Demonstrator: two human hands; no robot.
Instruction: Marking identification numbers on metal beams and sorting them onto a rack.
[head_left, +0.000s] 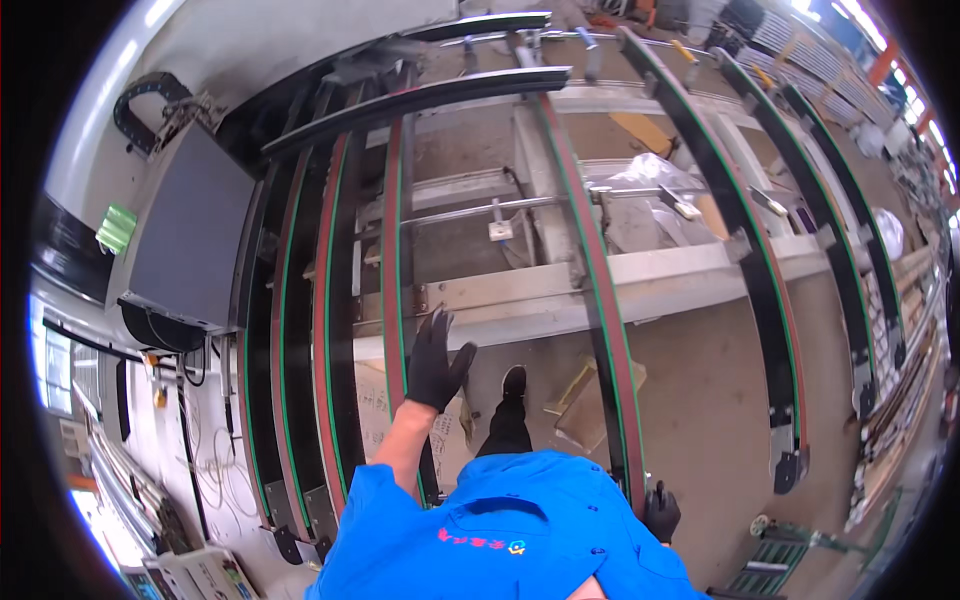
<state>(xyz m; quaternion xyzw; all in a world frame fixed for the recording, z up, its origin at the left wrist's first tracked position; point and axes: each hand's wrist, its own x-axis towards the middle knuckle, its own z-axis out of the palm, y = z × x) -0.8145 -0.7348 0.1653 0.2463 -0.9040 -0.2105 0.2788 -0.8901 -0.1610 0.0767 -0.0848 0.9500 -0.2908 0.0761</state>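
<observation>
My left hand (438, 362), in a dark glove, is stretched forward with its fingers apart and nothing in it. It is over or beside a long conveyor rail (393, 270) with a reddish-brown top strip and green edging; whether it touches the rail I cannot tell. Down by my right side, my right hand (661, 514), also gloved, is close to the near end of another such rail (612, 350). One of its fingers points forward, apart from the others, and no held thing shows. My body stands between these two rails.
A grey machine housing (190, 230) stands left of several parallel rails. Pale frame beams (500, 290) cross below them. More rails (735, 210) extend at the right. A flat cardboard-like piece (590, 408) lies on the floor near my foot (514, 381). A green rack (775, 560) stands lower right.
</observation>
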